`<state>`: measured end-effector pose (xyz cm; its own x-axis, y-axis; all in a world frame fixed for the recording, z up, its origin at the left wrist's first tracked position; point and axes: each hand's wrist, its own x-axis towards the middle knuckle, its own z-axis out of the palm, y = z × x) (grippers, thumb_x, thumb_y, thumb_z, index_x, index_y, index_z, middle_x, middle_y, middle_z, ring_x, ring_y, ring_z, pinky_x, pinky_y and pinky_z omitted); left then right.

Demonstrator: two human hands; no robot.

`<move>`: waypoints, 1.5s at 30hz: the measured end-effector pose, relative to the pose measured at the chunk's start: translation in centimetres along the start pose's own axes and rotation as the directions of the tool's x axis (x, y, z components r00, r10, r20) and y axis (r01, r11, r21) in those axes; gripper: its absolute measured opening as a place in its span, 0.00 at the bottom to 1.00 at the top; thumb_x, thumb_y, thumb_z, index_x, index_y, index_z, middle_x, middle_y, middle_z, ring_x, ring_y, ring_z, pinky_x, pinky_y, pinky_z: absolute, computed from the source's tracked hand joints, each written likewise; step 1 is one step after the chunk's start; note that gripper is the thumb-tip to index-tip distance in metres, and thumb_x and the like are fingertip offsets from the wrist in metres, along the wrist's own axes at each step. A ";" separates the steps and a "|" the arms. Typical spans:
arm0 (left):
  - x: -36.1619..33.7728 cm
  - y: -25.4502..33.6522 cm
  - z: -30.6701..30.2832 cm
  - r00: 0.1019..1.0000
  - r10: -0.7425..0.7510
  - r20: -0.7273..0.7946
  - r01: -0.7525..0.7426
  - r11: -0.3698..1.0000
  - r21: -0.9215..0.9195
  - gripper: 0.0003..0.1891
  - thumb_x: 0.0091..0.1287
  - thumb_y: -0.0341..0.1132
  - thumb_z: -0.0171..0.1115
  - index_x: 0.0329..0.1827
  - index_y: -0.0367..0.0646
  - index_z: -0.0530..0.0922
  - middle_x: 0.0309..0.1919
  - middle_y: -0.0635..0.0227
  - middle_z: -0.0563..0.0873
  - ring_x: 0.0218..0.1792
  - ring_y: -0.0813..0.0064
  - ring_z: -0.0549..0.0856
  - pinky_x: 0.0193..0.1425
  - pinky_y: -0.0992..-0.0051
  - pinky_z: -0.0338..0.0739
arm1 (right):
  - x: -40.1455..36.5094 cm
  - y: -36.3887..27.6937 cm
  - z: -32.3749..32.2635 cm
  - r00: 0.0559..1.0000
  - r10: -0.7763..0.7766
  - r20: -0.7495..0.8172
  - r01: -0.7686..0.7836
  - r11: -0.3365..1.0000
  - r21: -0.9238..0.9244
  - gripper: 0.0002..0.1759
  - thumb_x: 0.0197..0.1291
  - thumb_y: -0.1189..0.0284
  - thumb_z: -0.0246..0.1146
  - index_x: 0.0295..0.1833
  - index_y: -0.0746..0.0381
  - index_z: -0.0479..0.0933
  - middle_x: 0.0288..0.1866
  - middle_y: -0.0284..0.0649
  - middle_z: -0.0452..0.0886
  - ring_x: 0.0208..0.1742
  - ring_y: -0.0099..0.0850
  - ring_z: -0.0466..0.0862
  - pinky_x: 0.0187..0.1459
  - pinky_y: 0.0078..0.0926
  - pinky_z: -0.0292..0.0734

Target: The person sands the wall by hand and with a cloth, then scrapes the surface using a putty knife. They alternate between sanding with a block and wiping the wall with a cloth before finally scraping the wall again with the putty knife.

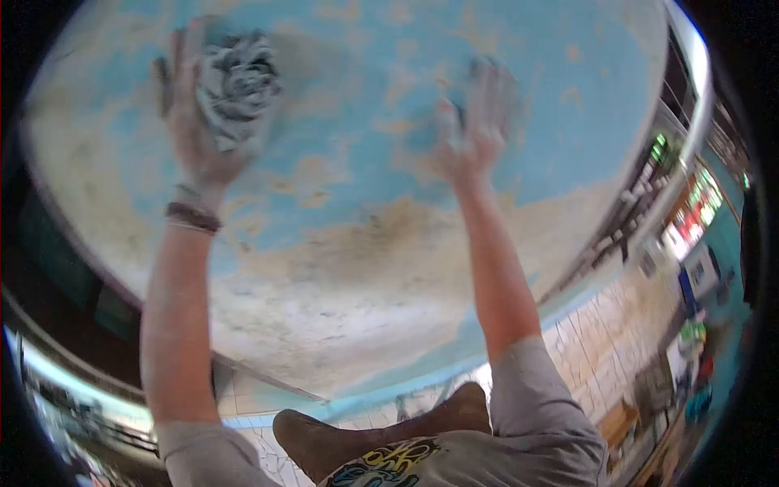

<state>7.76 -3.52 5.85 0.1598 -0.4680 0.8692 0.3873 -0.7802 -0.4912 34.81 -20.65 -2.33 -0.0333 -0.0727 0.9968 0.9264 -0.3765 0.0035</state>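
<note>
In the head view, my left hand [191, 114] holds a crumpled grey cloth [239, 85] against a large flat surface [349, 154]. The cloth is bunched on the thumb side of the palm, and its grip is partly hidden. Light blue paint on the surface is worn into cream and brown patches. My right hand [479, 122] rests or hovers close to the same surface, fingers stretched out and blurred, with nothing visible in it. Whether it touches cannot be told. Both hands look whitish, as if dusty. A dark band [193, 216] circles my left wrist.
Pale cracked-pattern tiles [596, 329] show past the surface's near right edge. Various items, including a wooden box [618, 424] and a framed picture [699, 272], stand along the right side. Dark furniture or an opening [65, 243] lies to the left.
</note>
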 end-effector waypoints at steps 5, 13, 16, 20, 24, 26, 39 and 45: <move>-6.4 2.1 -8.5 0.918 -0.369 0.146 0.359 0.929 0.092 0.29 0.60 0.30 0.68 0.65 0.34 0.71 0.62 0.53 0.77 0.63 0.52 0.76 0.70 0.57 0.66 | -3.3 1.5 -1.1 0.999 0.000 -0.033 -0.001 1.000 -0.010 0.41 0.70 0.49 0.53 0.77 0.68 0.58 0.79 0.52 0.60 0.81 0.51 0.55 0.78 0.51 0.40; -15.0 5.8 -17.5 0.145 -0.628 0.765 0.987 0.148 -0.065 0.24 0.65 0.27 0.62 0.64 0.35 0.69 0.47 0.58 0.84 0.51 0.60 0.82 0.60 0.68 0.74 | -2.7 1.3 -0.7 0.999 -0.040 -0.028 0.039 0.999 -0.032 0.38 0.72 0.52 0.50 0.77 0.68 0.57 0.80 0.53 0.56 0.80 0.52 0.53 0.77 0.53 0.43; -15.3 5.7 -18.8 0.243 -0.511 0.825 0.926 0.375 -0.041 0.11 0.71 0.28 0.58 0.54 0.39 0.76 0.43 0.56 0.86 0.44 0.54 0.85 0.53 0.66 0.77 | -2.8 1.5 -0.5 0.996 -0.069 -0.053 0.067 0.997 -0.036 0.38 0.72 0.52 0.50 0.77 0.68 0.57 0.80 0.53 0.57 0.80 0.51 0.54 0.77 0.52 0.43; -10.3 5.2 -20.4 -0.158 -0.333 0.929 0.907 0.324 0.270 0.13 0.76 0.37 0.52 0.57 0.40 0.75 0.52 0.50 0.82 0.52 0.50 0.81 0.52 0.62 0.78 | -2.6 1.1 -1.1 0.998 -0.055 -0.019 0.053 0.997 -0.054 0.38 0.72 0.55 0.52 0.77 0.68 0.57 0.79 0.53 0.57 0.79 0.52 0.55 0.77 0.51 0.45; -18.2 2.7 -22.0 0.280 -0.200 0.939 0.556 0.831 0.011 0.17 0.77 0.42 0.48 0.59 0.41 0.74 0.49 0.48 0.82 0.49 0.50 0.81 0.47 0.57 0.77 | -2.8 1.2 -0.8 0.998 -0.052 -0.027 0.050 0.997 -0.066 0.37 0.71 0.55 0.52 0.77 0.68 0.58 0.79 0.53 0.58 0.79 0.52 0.55 0.76 0.51 0.46; -20.4 0.5 -22.4 0.087 -0.184 0.979 0.680 0.729 0.076 0.15 0.77 0.41 0.50 0.54 0.38 0.75 0.47 0.51 0.82 0.49 0.49 0.80 0.54 0.61 0.75 | -2.8 1.2 -0.9 0.999 -0.047 -0.025 0.045 0.997 -0.068 0.37 0.71 0.55 0.52 0.77 0.68 0.58 0.79 0.53 0.58 0.79 0.52 0.56 0.76 0.50 0.46; -17.1 1.8 -24.4 0.014 -0.564 0.826 0.995 -0.074 -0.067 0.14 0.65 0.24 0.65 0.53 0.35 0.77 0.48 0.70 0.84 0.48 0.79 0.81 0.57 0.74 0.75 | -2.8 1.1 -0.5 0.994 -0.074 -0.075 0.070 0.996 -0.056 0.36 0.74 0.54 0.50 0.77 0.66 0.59 0.80 0.50 0.58 0.80 0.49 0.56 0.76 0.49 0.48; -17.0 1.8 -22.4 0.100 -0.971 0.215 0.899 -0.005 -0.439 0.17 0.62 0.21 0.68 0.50 0.38 0.71 0.45 0.70 0.81 0.47 0.80 0.79 0.55 0.79 0.73 | -2.7 1.2 -0.6 0.993 -0.083 -0.080 0.080 0.996 -0.036 0.36 0.72 0.55 0.52 0.77 0.66 0.59 0.79 0.50 0.59 0.79 0.49 0.56 0.76 0.50 0.47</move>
<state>-14.59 -6.20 -11.08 -0.1647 0.8006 0.5761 -0.2565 -0.5988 0.7587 35.79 -21.47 -5.02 -0.1398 -0.1146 0.9835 0.9068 -0.4138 0.0807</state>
